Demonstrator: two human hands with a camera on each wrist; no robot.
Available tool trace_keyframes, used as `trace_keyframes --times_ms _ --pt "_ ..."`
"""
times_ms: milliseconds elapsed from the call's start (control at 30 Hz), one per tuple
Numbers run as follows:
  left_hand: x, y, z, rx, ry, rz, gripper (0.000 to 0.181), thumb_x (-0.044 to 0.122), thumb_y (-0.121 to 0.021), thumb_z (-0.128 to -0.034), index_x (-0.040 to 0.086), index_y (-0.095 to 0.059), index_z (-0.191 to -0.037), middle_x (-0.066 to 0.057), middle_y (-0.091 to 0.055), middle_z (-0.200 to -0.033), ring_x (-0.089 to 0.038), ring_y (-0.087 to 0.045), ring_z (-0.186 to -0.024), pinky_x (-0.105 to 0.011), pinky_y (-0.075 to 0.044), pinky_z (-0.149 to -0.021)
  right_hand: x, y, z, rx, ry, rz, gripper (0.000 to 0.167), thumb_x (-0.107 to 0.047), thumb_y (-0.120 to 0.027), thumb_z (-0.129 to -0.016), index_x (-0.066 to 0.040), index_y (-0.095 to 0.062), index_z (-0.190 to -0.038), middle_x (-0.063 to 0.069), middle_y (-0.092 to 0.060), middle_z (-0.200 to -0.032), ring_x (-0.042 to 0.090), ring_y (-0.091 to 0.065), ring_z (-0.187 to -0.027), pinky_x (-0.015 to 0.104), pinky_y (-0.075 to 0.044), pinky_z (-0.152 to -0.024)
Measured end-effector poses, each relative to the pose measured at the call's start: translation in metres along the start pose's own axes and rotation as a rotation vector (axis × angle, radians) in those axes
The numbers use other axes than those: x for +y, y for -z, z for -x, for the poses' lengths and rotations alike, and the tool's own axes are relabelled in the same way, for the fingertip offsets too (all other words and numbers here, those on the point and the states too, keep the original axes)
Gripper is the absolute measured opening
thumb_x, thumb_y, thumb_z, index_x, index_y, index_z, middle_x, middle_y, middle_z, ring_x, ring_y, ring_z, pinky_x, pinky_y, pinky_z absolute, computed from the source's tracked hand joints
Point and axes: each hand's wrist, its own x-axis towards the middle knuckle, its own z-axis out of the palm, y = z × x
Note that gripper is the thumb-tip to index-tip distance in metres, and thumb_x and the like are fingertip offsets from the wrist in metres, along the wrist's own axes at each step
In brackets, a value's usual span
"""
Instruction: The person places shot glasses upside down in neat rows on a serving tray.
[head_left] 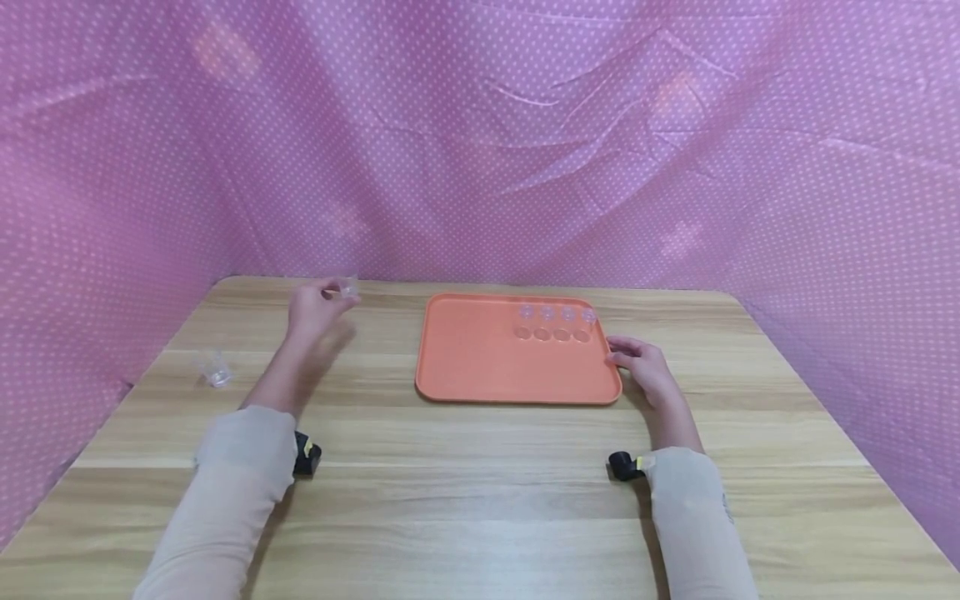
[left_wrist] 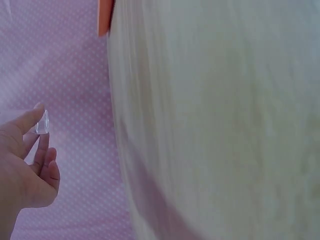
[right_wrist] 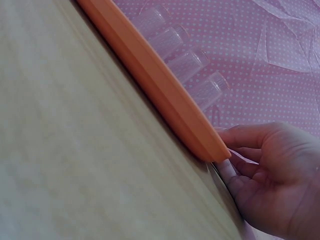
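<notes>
Near the table's back left, my left hand [head_left: 317, 310] pinches a small clear cup [head_left: 348, 287] between thumb and fingers; in the left wrist view the cup [left_wrist: 43, 122] sits at the fingertips of the hand [left_wrist: 27, 165]. On the orange tray [head_left: 472, 358], several clear cups [head_left: 547, 314] stand in a row toward its back right. My right hand [head_left: 648, 371] holds the tray's right edge; in the right wrist view the hand [right_wrist: 280, 175] grips the corner of the tray [right_wrist: 165, 95], with clear cups [right_wrist: 205, 91] standing beyond the rim.
Another clear cup [head_left: 217, 371] is on the left side of the wooden table [head_left: 450, 500]. A pink dotted cloth [head_left: 480, 150] hangs behind the table and at both sides. Black wrist devices [head_left: 306, 455] extend from the sleeves.
</notes>
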Motion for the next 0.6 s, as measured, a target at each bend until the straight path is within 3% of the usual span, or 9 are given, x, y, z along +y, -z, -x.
trace_keyframes --times_ms 233,433,600 --pt "0.016 -0.015 0.001 -0.043 -0.060 -0.011 0.045 0.020 -0.070 -0.0818 -0.001 -0.057 -0.120 -0.019 -0.056 -0.109 -0.029 -0.048 -0.097 -0.039 -0.044 -0.079 0.000 0.000 0.000 0.000 -0.003 0.008 0.044 -0.006 -0.058 -0.088 0.005 -0.047 -0.129 0.023 -0.049 -0.127 0.026 -0.046 -0.114 0.036 -0.029 -0.102" --pt "0.030 -0.029 0.003 -0.076 -0.110 0.003 0.043 0.017 -0.071 -0.0801 -0.001 -0.059 -0.117 -0.018 -0.059 -0.100 -0.027 -0.050 -0.089 -0.034 -0.045 -0.071 0.001 -0.001 0.000 0.007 -0.009 -0.006 0.044 -0.005 -0.058 -0.088 0.005 -0.048 -0.129 0.025 -0.051 -0.124 0.015 -0.053 -0.101 0.033 -0.033 -0.099" --pt "0.041 -0.041 0.007 -0.123 -0.160 -0.008 0.038 0.015 -0.071 -0.0807 -0.001 -0.060 -0.114 -0.017 -0.058 -0.102 -0.026 -0.049 -0.089 -0.035 -0.045 -0.072 0.001 -0.001 0.000 0.014 0.002 -0.004 0.043 -0.005 -0.059 -0.087 0.005 -0.049 -0.128 0.025 -0.053 -0.120 0.008 -0.053 -0.092 0.025 -0.037 -0.092"
